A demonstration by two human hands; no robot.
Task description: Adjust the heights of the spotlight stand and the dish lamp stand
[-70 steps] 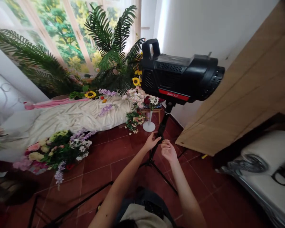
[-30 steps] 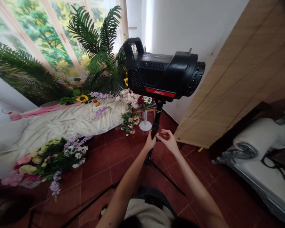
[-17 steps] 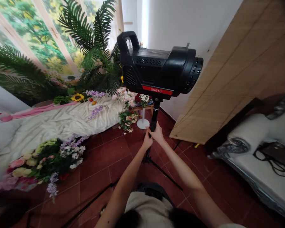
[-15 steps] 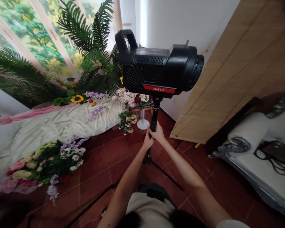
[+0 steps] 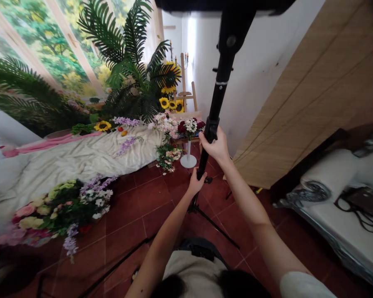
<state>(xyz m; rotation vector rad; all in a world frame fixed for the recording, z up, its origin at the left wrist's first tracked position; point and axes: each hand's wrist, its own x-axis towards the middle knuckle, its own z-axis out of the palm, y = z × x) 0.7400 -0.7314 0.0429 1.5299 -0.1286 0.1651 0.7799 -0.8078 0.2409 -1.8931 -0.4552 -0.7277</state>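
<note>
A black light stand (image 5: 216, 103) rises in front of me, leaning a little to the right at the top. My right hand (image 5: 216, 144) is closed round its upper collar. Lower on the pole, just above the legs, my left hand (image 5: 196, 182) grips the tube, beside a small knob (image 5: 208, 180). At the top edge of the view the black studio light (image 5: 224, 5) sits on the stand, mostly cut off. The stand's legs (image 5: 217, 227) spread over the red tiled floor.
A draped cream cloth (image 5: 81, 165) with flowers lies to the left, with a bouquet (image 5: 49, 215) before it. Palm leaves (image 5: 130, 54) and a wooden easel (image 5: 185, 95) stand behind. A wooden panel (image 5: 286, 91) leans at right, near a white sofa (image 5: 332, 203) holding a dark bag (image 5: 363, 203).
The light has risen almost out of view as the stand's upper section lengthened. My right hand moved up with the collar; my left hand stays low, now apart from it.
</note>
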